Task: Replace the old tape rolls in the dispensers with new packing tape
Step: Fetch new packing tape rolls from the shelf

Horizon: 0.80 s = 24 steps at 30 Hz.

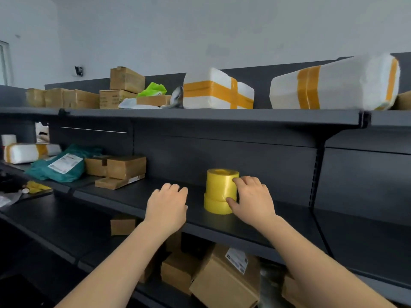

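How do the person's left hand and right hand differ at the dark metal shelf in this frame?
The right hand grips the stack of yellow packing tape rolls; the left hand holds nothing. The right hand's thumb and fingers pinch the stack's side; the left hand's fingers curl loosely, apart from it. Both reach over the same dark metal shelf.

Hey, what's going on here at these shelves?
A person is at dark shelving stocked with parcels. Their right hand grips a stack of yellow tape rolls that stands on a shelf, thumb low on the stack and fingers near its top. The left hand is just beside the stack, fingers loosely curled, holding nothing. No dispenser is in view.
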Each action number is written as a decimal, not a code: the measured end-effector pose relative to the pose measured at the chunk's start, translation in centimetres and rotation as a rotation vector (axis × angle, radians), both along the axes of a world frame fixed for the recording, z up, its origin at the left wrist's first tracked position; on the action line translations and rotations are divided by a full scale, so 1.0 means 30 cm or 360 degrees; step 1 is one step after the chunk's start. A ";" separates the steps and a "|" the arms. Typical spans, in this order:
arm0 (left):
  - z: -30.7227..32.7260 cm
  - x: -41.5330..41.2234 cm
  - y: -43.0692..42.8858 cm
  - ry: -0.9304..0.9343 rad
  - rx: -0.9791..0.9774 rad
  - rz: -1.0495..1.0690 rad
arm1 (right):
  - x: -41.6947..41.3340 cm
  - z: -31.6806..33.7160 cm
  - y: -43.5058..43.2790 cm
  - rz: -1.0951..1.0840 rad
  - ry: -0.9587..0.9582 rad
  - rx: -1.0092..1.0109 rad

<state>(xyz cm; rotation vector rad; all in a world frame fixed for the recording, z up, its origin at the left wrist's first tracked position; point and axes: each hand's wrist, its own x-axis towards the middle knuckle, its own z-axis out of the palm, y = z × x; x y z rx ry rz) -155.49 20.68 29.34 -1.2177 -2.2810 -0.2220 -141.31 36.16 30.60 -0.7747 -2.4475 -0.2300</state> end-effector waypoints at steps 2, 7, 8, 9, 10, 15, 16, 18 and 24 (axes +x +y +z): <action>0.005 -0.070 0.082 -0.0067 0.0034 -0.0053 | -0.055 0.010 0.070 -0.0031 0.0034 -0.0055; -0.006 -0.217 0.259 -0.0415 0.0143 -0.0162 | -0.163 0.012 0.224 -0.0094 0.0129 -0.0292; -0.010 -0.239 0.291 -0.0467 0.0159 -0.0190 | -0.181 0.009 0.248 -0.0094 0.0167 -0.0377; -0.012 -0.258 0.323 -0.0510 0.0170 -0.0218 | -0.200 0.006 0.270 -0.0093 0.0208 -0.0471; -0.014 -0.277 0.354 -0.0558 0.0175 -0.0243 | -0.220 0.004 0.289 -0.0102 0.0252 -0.0574; -0.015 -0.331 0.496 -0.1044 0.0218 -0.0388 | -0.314 0.019 0.341 -0.0252 0.0399 -0.1175; -0.011 -0.337 0.517 -0.1226 0.0259 -0.0428 | -0.329 0.023 0.344 -0.0250 0.0424 -0.1280; 0.002 -0.344 0.547 -0.1616 0.0336 -0.0478 | -0.355 0.028 0.348 -0.0254 0.0506 -0.1471; 0.006 -0.377 0.590 -0.2641 0.0272 -0.0506 | -0.382 0.026 0.366 -0.0336 0.0743 -0.2189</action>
